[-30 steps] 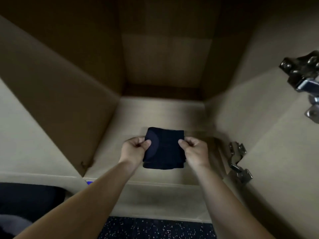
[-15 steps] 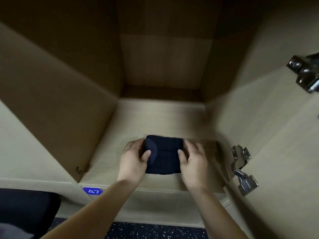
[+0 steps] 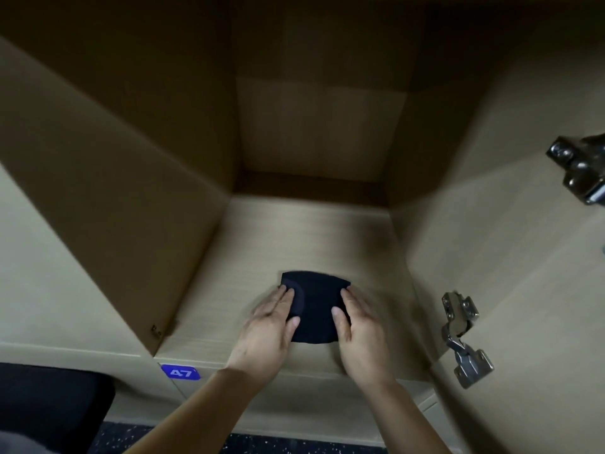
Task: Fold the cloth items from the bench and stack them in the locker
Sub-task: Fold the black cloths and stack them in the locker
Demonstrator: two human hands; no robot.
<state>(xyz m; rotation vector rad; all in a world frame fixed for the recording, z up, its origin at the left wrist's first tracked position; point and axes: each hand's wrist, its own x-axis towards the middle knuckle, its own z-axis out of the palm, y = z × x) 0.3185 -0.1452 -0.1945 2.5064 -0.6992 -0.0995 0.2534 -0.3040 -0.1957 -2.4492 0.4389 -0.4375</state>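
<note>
Scene: An open wooden locker point(image 3: 311, 231) was seen from above and in front, with a person's two bare forearms reaching into it.

Cloth: A small folded cloth point(image 3: 314, 309), dark navy or black, lay flat on the locker's floor, near the front edge and roughly centred between the side walls.

Left hand: The left hand point(image 3: 266, 332) lay palm-down on the cloth's left edge. Its fingers were straight and its thumb rested on top, gripping nothing.

Right hand: The right hand point(image 3: 360, 332) mirrored it on the right edge, flat and relaxed, pressing rather than pinching.

Step in hand: This looked like setting the piece down and smoothing it.

Doing it well: Both palms should press evenly so the folds stay shut. The edges should be squared to the locker walls, and the hands should lift straight off without dragging the top layer. A flat, tidy base would let later items stack cleanly.

Writing: A blue number tag point(image 3: 180, 372) on the front edge, near left, read "47".

Hardware: A lower hinge point(image 3: 461, 339) and an upper hinge point(image 3: 579, 172), both metal, sat on the open door point(image 3: 523, 290) at right.

Unclear: A dark shape point(image 3: 49, 404) at near left could not be identified.
</note>
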